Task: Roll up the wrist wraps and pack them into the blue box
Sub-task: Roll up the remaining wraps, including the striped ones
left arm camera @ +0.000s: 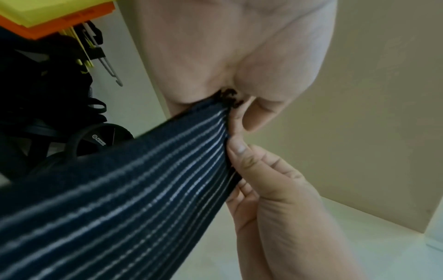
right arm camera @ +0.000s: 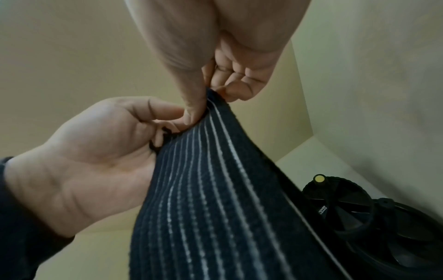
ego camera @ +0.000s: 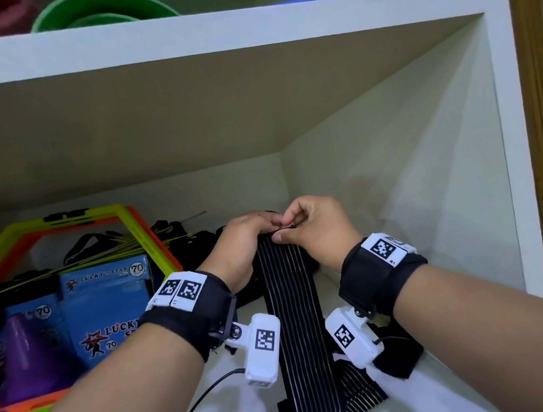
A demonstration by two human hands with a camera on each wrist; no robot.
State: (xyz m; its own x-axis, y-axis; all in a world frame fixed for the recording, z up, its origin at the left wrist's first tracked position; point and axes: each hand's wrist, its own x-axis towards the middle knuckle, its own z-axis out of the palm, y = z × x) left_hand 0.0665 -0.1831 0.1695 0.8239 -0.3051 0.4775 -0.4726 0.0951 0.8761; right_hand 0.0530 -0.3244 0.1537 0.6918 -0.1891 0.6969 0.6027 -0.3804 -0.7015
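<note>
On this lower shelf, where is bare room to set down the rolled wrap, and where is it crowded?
Bare shelf lies right of the striped wrist wrap, up to the side wall. A smaller patch is by the cable. The left is crowded with blue boxes and the orange-and-yellow frames.

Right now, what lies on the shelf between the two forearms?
The striped wrap runs down between them from both hands' pinch, its loose end on the shelf; head view.

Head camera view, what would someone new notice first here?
Probably the long black elastic wrist wrap with thin white stripes, held up by its top end at the centre of the white shelf, its tail trailing on the shelf. The left hand and right hand both pinch that top edge. At left, bright blue cardboard boxes sit inside orange and lime plastic frames.
</note>
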